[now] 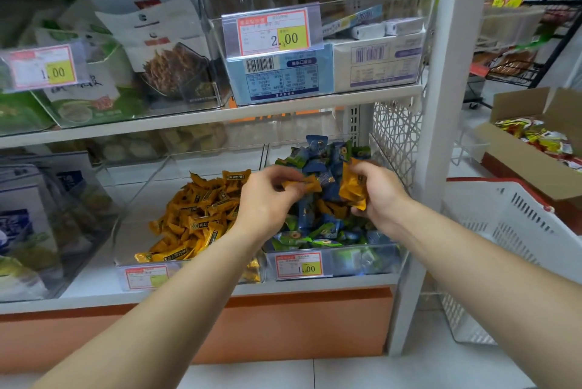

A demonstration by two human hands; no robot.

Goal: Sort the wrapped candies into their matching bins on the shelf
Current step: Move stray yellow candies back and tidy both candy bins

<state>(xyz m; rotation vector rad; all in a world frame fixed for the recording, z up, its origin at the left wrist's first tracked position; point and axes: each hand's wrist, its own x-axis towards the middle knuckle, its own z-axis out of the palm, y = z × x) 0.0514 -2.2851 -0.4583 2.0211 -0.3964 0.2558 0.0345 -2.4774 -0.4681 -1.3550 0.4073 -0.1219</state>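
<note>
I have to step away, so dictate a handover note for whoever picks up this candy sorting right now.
Left hand pinches one orange candy above the right bin.
Right hand grips a bunch of orange candies over the same bin.
Done: a pile of orange candies lies in the left bin.
Left: drop the held ones into the left bin, then pick out the orange strays among the blue and green candies.
</note>
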